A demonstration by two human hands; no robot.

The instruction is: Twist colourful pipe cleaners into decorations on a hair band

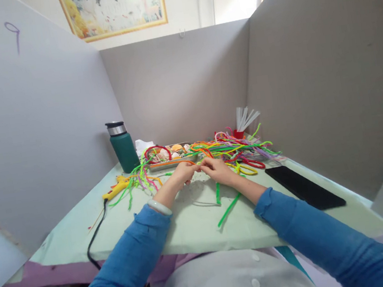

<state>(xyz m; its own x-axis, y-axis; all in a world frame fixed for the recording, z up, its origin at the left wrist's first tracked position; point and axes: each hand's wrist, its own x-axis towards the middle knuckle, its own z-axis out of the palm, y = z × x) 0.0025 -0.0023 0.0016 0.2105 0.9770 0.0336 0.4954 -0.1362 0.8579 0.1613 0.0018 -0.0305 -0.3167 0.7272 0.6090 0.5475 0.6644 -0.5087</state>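
Note:
My left hand [184,172] and my right hand [217,169] meet over the middle of the table, their fingertips pinched together. An orange pipe cleaner [171,163] runs leftward from the fingers, and its gripped part is hidden behind them. Orange loops [202,149] stand just beyond the right hand; I cannot tell whether they join the held piece. Below the right hand lie a short green pipe cleaner [218,193] and a longer green pipe cleaner [229,210]. A thin grey strand [205,203] rests nearby.
A metal tray [166,165] with shell-like pieces sits behind the hands. A heap of coloured pipe cleaners [235,144] spreads at right. Left stand a green bottle [126,151] and a yellow glue gun [116,188] with cord. A black slab [304,186] lies right; grey partitions [183,87] enclose the table.

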